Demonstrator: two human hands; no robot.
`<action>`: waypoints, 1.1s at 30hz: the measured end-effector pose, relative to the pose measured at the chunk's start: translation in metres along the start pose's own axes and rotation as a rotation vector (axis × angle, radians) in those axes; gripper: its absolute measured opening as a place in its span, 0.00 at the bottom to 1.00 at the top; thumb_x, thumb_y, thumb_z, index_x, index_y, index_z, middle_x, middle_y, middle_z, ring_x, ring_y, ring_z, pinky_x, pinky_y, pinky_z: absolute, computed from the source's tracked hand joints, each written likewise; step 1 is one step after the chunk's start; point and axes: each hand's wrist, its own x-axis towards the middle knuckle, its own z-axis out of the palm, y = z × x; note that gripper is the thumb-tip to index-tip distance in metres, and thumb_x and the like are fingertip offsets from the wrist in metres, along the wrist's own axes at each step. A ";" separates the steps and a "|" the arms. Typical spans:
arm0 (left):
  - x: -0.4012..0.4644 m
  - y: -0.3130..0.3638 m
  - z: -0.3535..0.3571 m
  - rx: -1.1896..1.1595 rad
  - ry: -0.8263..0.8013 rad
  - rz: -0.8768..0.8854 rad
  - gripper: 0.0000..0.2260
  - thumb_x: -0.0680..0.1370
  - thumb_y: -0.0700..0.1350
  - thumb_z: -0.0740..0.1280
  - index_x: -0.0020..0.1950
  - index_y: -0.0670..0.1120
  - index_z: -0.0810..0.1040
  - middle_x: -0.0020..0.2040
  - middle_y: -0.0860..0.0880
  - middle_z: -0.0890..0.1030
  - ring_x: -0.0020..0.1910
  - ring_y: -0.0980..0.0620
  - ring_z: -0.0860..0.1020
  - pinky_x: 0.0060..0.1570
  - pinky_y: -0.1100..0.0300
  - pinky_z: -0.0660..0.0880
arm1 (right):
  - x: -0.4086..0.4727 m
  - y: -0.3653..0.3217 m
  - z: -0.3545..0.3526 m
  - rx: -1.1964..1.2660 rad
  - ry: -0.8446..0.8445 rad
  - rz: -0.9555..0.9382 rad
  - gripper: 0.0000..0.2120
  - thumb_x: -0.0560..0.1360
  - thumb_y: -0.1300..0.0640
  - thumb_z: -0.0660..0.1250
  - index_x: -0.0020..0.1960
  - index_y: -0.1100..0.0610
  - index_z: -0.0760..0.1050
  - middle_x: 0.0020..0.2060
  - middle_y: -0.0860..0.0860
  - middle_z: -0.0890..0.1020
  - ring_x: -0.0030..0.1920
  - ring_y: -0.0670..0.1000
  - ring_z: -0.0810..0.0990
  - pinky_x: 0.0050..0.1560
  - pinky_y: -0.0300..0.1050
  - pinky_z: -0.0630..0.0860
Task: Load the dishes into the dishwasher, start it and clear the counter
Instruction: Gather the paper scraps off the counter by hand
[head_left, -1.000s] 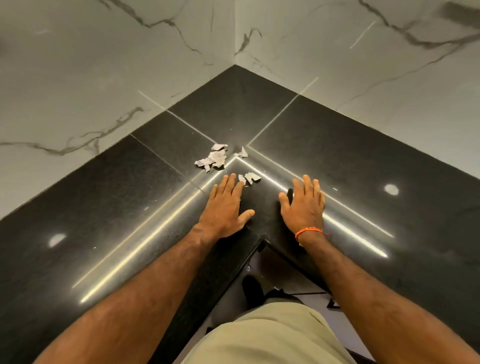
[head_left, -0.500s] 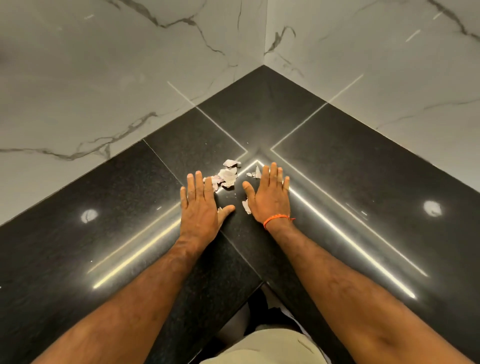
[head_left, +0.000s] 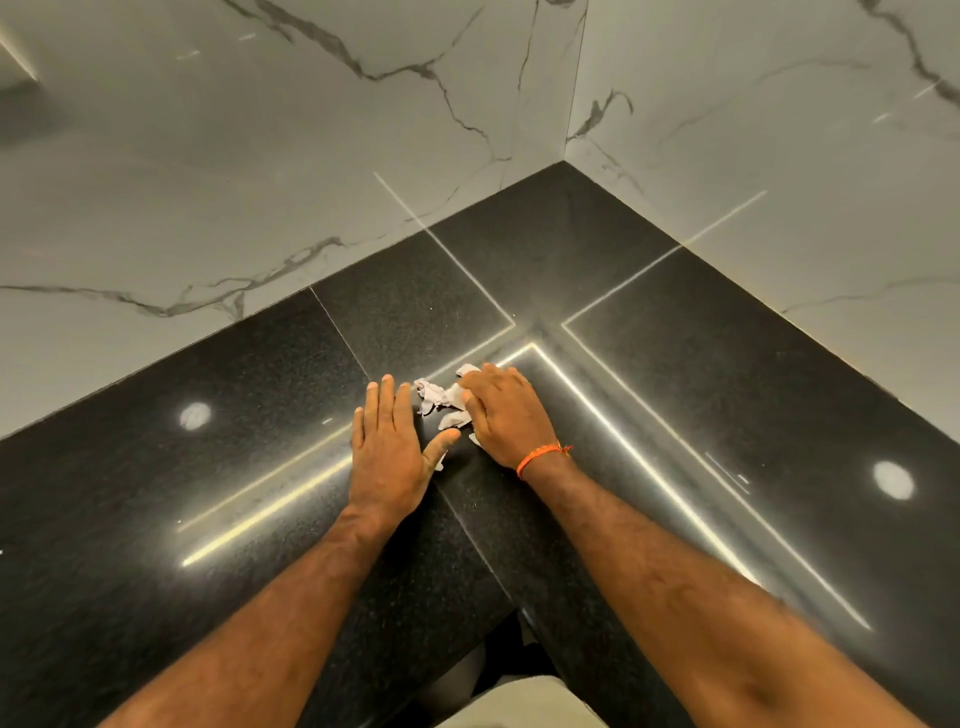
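Marble-look wall (head_left: 260, 156) w/ grey veins, orange wristband (head_left: 540, 457).

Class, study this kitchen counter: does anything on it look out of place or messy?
Yes. Torn paper scraps litter the black counter near its inner corner, bunched between the left hand and the right hand, whose fingers rest on them.

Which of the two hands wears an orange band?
The right hand: an orange band circles its wrist, while the left hand has a bare wrist.

Glossy black speckled stone counter (head_left: 701, 415), polished veined marble walls (head_left: 260, 182), crumpled matt paper scraps (head_left: 441, 397).
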 end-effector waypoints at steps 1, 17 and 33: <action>-0.001 -0.001 -0.002 -0.007 0.004 -0.015 0.42 0.78 0.72 0.50 0.82 0.44 0.56 0.83 0.43 0.52 0.82 0.45 0.47 0.80 0.44 0.48 | -0.003 0.000 0.002 0.024 0.086 0.048 0.17 0.81 0.50 0.57 0.65 0.54 0.77 0.66 0.52 0.79 0.70 0.55 0.72 0.72 0.57 0.65; -0.016 -0.025 -0.018 -0.131 0.017 -0.090 0.21 0.83 0.50 0.61 0.76 0.47 0.70 0.79 0.44 0.66 0.79 0.44 0.62 0.76 0.44 0.61 | -0.019 -0.031 0.019 -0.276 -0.175 0.073 0.54 0.68 0.19 0.55 0.81 0.55 0.52 0.81 0.54 0.50 0.81 0.58 0.46 0.79 0.63 0.47; -0.012 -0.036 -0.018 -0.263 0.079 -0.061 0.21 0.83 0.51 0.62 0.76 0.48 0.71 0.77 0.47 0.69 0.77 0.48 0.65 0.76 0.48 0.61 | 0.024 -0.027 0.029 -0.316 0.056 -0.096 0.14 0.79 0.41 0.62 0.54 0.48 0.80 0.54 0.50 0.79 0.56 0.57 0.76 0.52 0.54 0.71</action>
